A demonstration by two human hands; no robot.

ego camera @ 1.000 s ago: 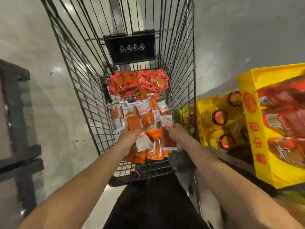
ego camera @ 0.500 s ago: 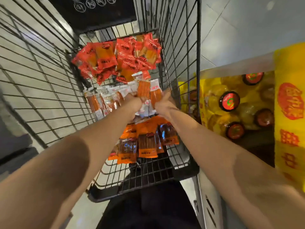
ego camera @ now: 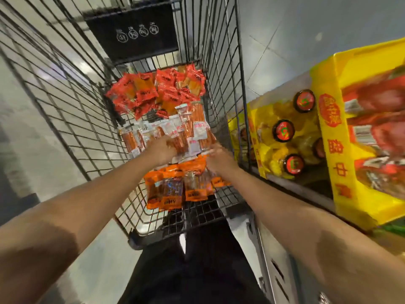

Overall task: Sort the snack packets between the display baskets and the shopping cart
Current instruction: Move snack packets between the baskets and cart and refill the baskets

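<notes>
Both my left hand and right hand have pushed deeper into the shopping cart, fingers blurred, grip unclear, on the white-and-orange snack packets just ahead, so sorting continues.

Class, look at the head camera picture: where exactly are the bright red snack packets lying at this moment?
The bright red snack packets lie heaped at the far end of the black wire shopping cart, below its black sign panel and just beyond the white-and-orange stick packets.
</notes>
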